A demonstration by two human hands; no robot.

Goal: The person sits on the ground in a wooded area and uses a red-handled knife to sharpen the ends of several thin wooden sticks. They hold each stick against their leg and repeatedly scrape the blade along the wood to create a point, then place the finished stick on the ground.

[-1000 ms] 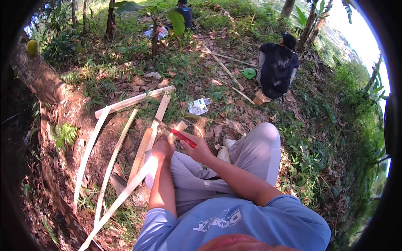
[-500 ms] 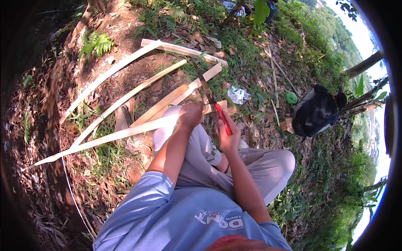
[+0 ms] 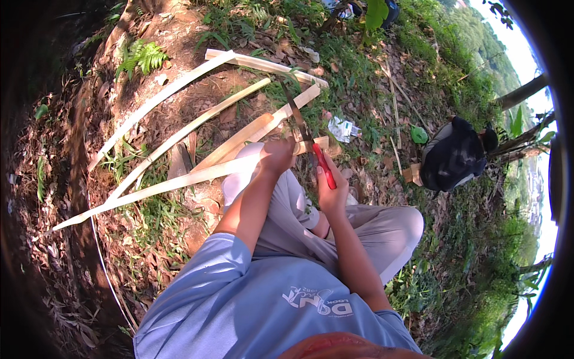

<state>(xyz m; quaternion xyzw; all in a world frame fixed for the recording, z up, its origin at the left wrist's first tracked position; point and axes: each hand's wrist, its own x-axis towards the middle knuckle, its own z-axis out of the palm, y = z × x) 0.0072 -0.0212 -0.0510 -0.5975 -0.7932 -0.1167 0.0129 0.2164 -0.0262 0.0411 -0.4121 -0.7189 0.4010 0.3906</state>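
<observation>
Right hand (image 3: 332,192) slightly back (saw (image 3: 301,122) aslant)

You wear a light blue T-shirt (image 3: 251,311) with short, loose sleeves (image 3: 226,261) and a white print (image 3: 326,306) of lettering across its front, over roomy greyish trousers (image 3: 385,236). Your left hand (image 3: 278,157) and right hand (image 3: 332,190) are bare.

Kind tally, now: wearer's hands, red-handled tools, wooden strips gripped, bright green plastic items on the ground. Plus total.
Left hand and right hand: 2
Red-handled tool: 1
Gripped wooden strip: 1
Bright green plastic item: 1
Total: 5
</observation>
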